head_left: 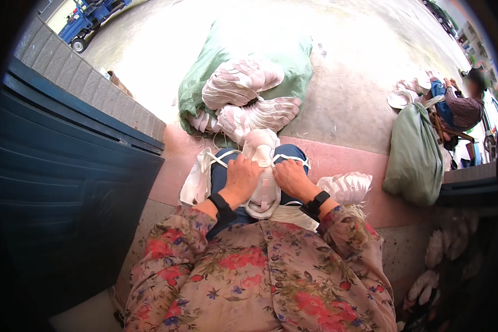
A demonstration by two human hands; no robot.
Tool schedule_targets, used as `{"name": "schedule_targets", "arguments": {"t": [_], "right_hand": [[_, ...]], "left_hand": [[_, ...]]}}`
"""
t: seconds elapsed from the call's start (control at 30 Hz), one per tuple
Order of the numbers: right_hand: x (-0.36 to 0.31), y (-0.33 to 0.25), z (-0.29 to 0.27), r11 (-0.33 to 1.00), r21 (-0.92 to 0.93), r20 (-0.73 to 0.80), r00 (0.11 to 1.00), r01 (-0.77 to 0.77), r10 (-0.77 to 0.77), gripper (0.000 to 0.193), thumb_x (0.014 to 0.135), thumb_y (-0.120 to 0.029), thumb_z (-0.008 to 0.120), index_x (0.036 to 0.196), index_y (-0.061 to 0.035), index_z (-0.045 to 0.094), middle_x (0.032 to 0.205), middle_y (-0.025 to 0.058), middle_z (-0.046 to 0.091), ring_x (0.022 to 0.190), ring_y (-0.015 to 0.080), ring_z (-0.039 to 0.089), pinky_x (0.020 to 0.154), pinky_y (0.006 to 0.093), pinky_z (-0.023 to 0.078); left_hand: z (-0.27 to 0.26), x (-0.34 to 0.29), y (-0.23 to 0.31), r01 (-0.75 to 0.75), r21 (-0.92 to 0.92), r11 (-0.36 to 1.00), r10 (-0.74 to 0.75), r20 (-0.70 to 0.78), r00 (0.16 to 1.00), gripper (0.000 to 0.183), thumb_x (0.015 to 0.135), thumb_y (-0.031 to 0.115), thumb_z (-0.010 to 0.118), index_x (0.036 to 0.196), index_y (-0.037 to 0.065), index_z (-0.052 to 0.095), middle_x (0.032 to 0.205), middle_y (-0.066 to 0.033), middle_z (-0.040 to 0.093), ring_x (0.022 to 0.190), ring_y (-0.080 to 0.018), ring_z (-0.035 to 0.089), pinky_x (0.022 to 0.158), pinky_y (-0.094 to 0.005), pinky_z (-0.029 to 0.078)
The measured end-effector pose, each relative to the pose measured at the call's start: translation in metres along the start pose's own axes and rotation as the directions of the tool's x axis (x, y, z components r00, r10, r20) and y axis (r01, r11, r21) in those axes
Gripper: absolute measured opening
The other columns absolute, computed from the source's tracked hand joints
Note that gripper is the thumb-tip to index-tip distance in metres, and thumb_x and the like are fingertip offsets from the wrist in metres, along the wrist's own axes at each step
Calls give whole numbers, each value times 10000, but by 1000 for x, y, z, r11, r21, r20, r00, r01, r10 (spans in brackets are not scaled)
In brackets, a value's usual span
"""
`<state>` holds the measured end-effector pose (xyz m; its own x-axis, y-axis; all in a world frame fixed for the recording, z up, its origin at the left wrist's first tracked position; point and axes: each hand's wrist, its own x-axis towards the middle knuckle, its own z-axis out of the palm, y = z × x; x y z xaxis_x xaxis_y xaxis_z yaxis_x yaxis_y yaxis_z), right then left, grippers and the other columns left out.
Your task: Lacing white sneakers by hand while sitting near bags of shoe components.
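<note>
Dark blue door at left; pinkish floor strip; pale ground beyond, perhaps concrete (bright glare)

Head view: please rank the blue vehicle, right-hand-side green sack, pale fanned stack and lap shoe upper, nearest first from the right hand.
1. Shoe upper, touching the right hand
2. Fanned stack, just right
3. Green sack, farther right
4. Blue vehicle, far upper left

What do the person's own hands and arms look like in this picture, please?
The left hand and right hand wear no gloves. A black band circles each wrist: left band, right band. The left sleeve and right sleeve are loose and tan-pink, with red and blue floral print.
</note>
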<state>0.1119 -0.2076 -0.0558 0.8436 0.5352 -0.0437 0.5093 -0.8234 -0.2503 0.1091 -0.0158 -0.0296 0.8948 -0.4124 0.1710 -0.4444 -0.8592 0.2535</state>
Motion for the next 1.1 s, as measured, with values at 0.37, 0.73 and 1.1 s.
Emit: {"name": "schedule_targets", "arguments": {"t": [0.37,0.73,1.1], "right_hand": [[-3,-6,0,935,342,-259,966,90,2,140,794,-82,519,913,-38,579,845,106,594,868,285,556,764,405,410],[10,-12,-28,928,-126,-11,935,350,-354,115,751,-97,553,851,-54,588,798,73,606,822,235,572,742,347,429],[15,9,-16,904,401,-63,988,151,-138,151,798,-47,516,945,-24,488,750,181,593,754,365,584,664,442,452]], "left_hand": [[-2,-9,-10,187,-213,959,-136,233,963,211,832,82,534,1009,16,628,905,-124,595,891,-330,525,761,-421,446],[7,-12,-24,138,-449,883,-80,147,986,172,825,60,550,948,5,657,907,-142,620,870,-328,545,794,-393,425],[-2,-10,-4,102,-207,973,-112,-38,993,130,773,130,617,881,78,666,871,-69,616,923,-281,538,745,-414,440]]}}
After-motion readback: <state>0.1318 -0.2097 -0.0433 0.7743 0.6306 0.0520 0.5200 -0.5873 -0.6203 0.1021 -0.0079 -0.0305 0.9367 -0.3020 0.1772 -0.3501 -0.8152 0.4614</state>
